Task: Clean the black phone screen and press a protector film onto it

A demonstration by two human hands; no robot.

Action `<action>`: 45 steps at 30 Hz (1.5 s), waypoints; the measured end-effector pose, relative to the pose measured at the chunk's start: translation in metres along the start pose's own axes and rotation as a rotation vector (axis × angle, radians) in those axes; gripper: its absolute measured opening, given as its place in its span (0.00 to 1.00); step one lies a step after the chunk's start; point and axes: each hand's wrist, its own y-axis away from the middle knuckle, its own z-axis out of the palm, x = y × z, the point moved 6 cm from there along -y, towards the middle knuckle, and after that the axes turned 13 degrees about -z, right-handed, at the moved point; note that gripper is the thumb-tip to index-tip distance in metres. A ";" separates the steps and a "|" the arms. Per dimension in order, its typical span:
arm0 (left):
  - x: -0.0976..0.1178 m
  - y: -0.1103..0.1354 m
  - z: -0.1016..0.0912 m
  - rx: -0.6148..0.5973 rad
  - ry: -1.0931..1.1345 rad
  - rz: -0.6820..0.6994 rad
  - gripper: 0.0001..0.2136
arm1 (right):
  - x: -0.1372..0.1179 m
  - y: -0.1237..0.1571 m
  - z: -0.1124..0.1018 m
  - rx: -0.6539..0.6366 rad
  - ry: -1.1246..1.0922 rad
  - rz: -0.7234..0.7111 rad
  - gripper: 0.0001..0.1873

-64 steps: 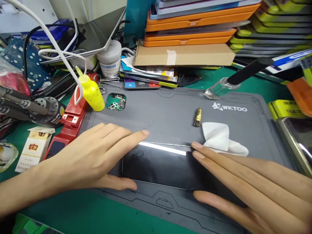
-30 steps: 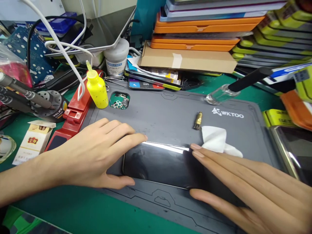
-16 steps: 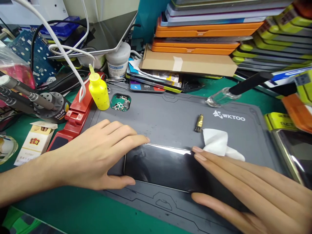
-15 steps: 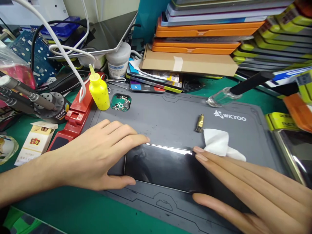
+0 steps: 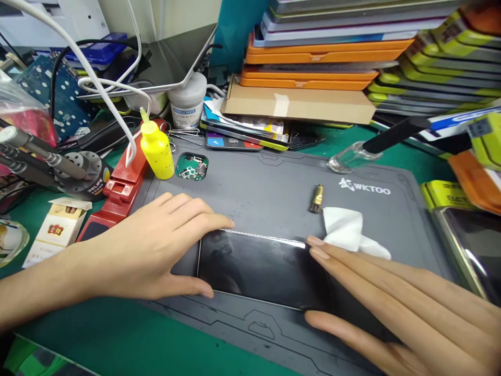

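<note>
A smartphone [image 5: 262, 271] with a dark glossy screen lies face up on the grey work mat [image 5: 266, 188]. My left hand [image 5: 164, 250] grips its left end, fingers at the far edge and thumb at the near edge. At the other end, my right hand [image 5: 395, 297] spans the phone the same way and covers its right end. Just beyond my right fingertips lie a crumpled white cloth [image 5: 342, 228] and a small brass-coloured brush head [image 5: 317, 199].
A yellow squeeze bottle [image 5: 157, 151] stands at the mat's left, beside a red tool [image 5: 117, 193]. A glass bottle with a black handle [image 5: 352, 155] is at the far right. Orange cases [image 5: 321, 52] are stacked behind. A cigarette pack [image 5: 57, 230] lies left of my forearm.
The whole view has shifted slightly, so things appear a little further left. Both hands keep their places on the phone, which stays on the mat.
</note>
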 end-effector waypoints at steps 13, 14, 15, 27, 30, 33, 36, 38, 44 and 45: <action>0.000 0.002 -0.002 -0.005 -0.059 -0.059 0.33 | 0.003 -0.015 -0.007 0.063 -0.058 -0.037 0.31; 0.000 0.002 -0.002 -0.005 -0.059 -0.060 0.34 | 0.005 -0.015 -0.007 0.060 -0.066 -0.021 0.29; 0.000 0.002 -0.002 -0.005 -0.059 -0.061 0.34 | 0.006 -0.016 -0.007 0.055 -0.072 -0.009 0.27; -0.010 0.002 -0.001 0.050 -0.039 -0.075 0.33 | 0.007 -0.028 -0.015 -0.005 -0.153 0.031 0.28; -0.009 0.003 0.000 0.050 -0.062 -0.084 0.36 | 0.006 -0.027 -0.014 -0.006 -0.157 0.046 0.29; -0.008 0.004 0.001 0.047 -0.055 -0.092 0.39 | 0.006 -0.025 -0.013 -0.012 -0.150 0.055 0.29; -0.008 0.004 0.003 0.047 -0.030 -0.091 0.39 | 0.006 -0.022 -0.011 -0.026 -0.149 0.063 0.28; -0.008 0.004 0.004 0.050 -0.022 -0.081 0.38 | 0.007 -0.018 -0.009 -0.032 -0.141 0.068 0.29; -0.001 0.002 0.003 0.042 -0.053 -0.010 0.36 | 0.009 -0.004 -0.003 -0.060 -0.096 0.078 0.33; 0.000 0.002 0.003 0.036 -0.052 -0.006 0.36 | 0.009 -0.002 -0.002 -0.066 -0.090 0.076 0.34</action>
